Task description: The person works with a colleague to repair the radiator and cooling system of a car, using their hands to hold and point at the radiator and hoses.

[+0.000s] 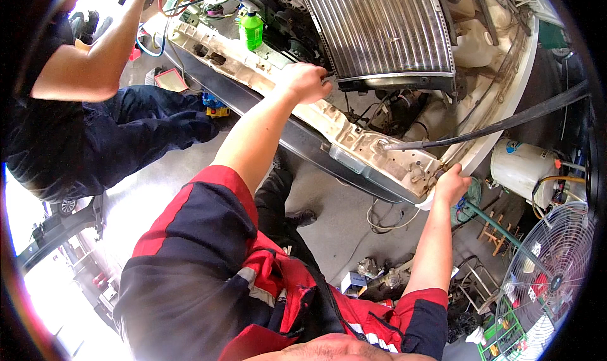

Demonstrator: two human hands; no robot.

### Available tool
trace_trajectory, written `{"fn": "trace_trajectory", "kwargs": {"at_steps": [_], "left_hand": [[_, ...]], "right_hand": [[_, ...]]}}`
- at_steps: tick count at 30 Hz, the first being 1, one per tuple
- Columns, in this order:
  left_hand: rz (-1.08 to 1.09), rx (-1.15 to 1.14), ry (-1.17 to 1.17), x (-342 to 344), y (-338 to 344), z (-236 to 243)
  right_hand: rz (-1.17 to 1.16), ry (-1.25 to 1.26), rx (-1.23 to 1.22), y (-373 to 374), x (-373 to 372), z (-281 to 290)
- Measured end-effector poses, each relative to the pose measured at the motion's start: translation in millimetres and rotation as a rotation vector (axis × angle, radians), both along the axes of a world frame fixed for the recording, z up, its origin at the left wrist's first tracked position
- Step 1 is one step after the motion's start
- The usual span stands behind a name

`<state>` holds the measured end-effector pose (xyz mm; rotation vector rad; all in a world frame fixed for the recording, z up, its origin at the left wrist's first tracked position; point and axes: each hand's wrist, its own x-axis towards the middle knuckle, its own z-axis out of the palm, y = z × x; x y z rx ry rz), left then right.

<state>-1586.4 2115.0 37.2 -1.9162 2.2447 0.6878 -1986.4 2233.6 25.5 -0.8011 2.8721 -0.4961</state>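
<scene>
My left hand (305, 83) is over the beige front crossmember (344, 133) of a car, just left of a silver radiator (382, 35). Its fingers are curled in; what they hold, if anything, is hidden. My right hand (451, 185) grips the white fender edge (465, 166) at the right end of the crossmember. The radiator stands tilted in the engine bay, apart from both hands. A black prop rod (506, 122) runs from the crossmember near my right hand up to the right.
A co-worker's arm (95, 76) reaches in at left, near coloured hoses (180, 0). On the crossmember's far side stands a green spray bottle (251, 31). A large fan (550, 279) and a white tank (521, 168) are at right. Loose parts (386, 272) lie on the floor.
</scene>
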Motion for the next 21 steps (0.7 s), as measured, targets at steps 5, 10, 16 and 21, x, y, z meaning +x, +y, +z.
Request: {"fn": "trace_trajectory", "kwargs": {"at_steps": [5,10,16,21], "left_hand": [[-0.015,-0.013,-0.012,0.8,-0.4,-2.8],[-0.015,-0.016,-0.003,-0.4,-0.5,-2.1],[-0.004,-0.037,0.006,1.0,-0.2,-3.8],[-0.016,-0.015,-0.007,-0.5,-0.6,1.1]], "right_hand": [[-0.010,0.013,0.027,-0.2,1.0,0.0],[-0.007,0.015,0.031,0.0,0.4,2.0],[0.001,0.016,0.050,-0.2,-1.9,-0.9],[-0.017,-0.019,0.051,-1.0,0.4,2.7]]}}
